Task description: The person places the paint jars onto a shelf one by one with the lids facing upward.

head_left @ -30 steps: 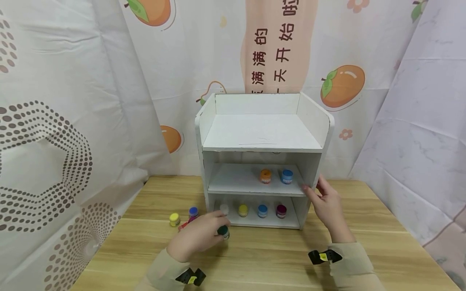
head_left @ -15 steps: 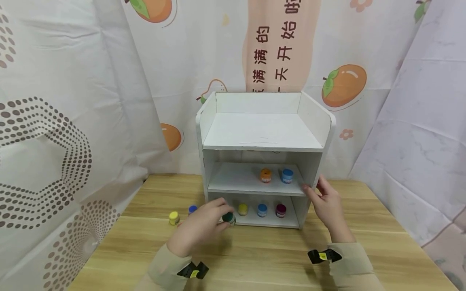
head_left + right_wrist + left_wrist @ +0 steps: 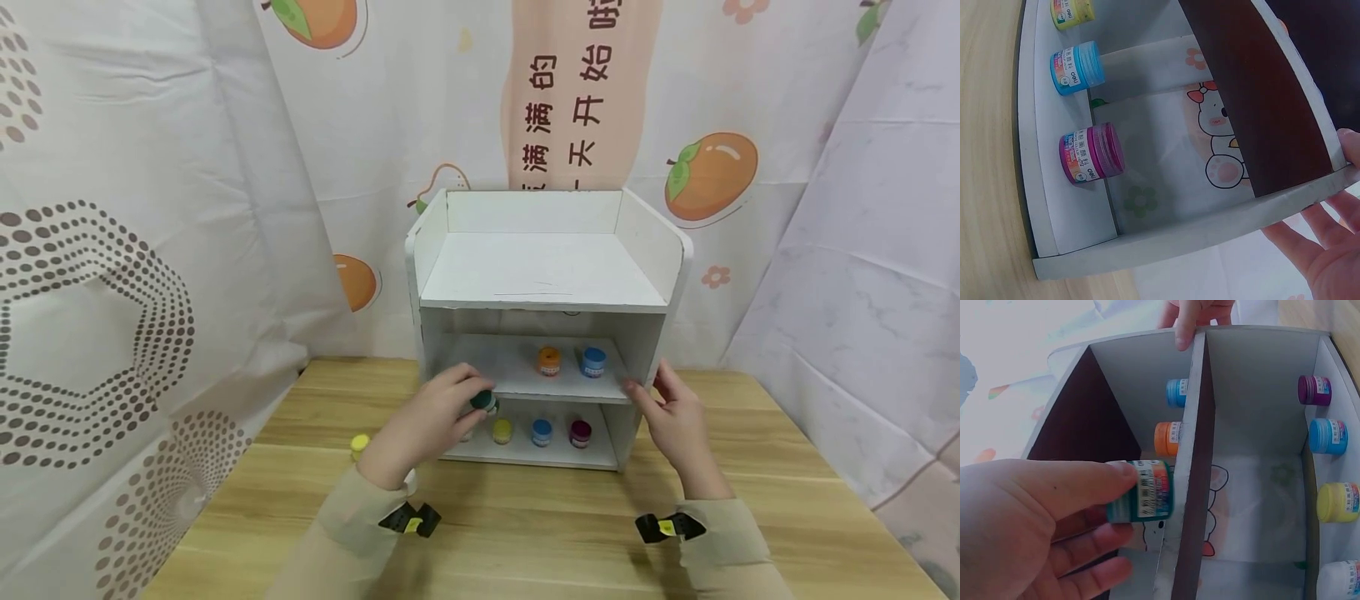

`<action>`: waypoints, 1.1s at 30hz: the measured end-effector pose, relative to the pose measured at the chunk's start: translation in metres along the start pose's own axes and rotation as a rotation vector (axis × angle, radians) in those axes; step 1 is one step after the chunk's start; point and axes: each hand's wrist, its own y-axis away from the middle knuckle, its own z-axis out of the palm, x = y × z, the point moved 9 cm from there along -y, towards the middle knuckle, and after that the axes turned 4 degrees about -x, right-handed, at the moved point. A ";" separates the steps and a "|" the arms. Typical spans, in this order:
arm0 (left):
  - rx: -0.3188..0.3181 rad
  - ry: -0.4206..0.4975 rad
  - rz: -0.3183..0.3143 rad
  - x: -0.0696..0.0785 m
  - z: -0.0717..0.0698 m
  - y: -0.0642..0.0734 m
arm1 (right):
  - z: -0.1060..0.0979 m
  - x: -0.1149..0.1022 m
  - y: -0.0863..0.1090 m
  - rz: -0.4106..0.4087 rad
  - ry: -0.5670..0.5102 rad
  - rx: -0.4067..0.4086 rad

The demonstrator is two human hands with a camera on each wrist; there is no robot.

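My left hand (image 3: pixel 431 421) pinches a dark green paint jar (image 3: pixel 1155 490) between thumb and fingers, in front of the middle shelf's edge. On that shelf (image 3: pixel 495 358) of the white rack stand an orange jar (image 3: pixel 549 362) and a blue jar (image 3: pixel 593 362), toward the right. My right hand (image 3: pixel 677 421) grips the rack's right side panel (image 3: pixel 1210 231), thumb at the front edge and fingers on the outside. Along the bottom shelf stand a white jar (image 3: pixel 1338 580), a yellow jar (image 3: pixel 502 431), a blue jar (image 3: pixel 542 432) and a purple jar (image 3: pixel 1091 153).
Left of the rack, another yellow jar (image 3: pixel 360 446) stands on the wooden table (image 3: pixel 555 533), partly behind my left forearm. The rack's top tier (image 3: pixel 547 267) has raised sides. A printed curtain (image 3: pixel 420 100) hangs behind.
My left hand has lifted the green jar from near the table up to the middle shelf's edge, slightly to the right. My right hand has stayed on the rack's side.
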 end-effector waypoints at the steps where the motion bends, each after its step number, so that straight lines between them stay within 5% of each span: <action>1: 0.002 -0.003 -0.002 -0.001 0.000 -0.003 | 0.000 0.000 0.000 0.002 0.000 -0.001; 8: 0.009 -0.050 0.018 -0.004 -0.002 -0.029 | 0.000 0.000 0.001 0.013 -0.015 -0.003; 33: -0.208 -0.175 -0.071 -0.024 0.019 -0.092 | 0.000 0.006 -0.001 0.017 -0.016 -0.003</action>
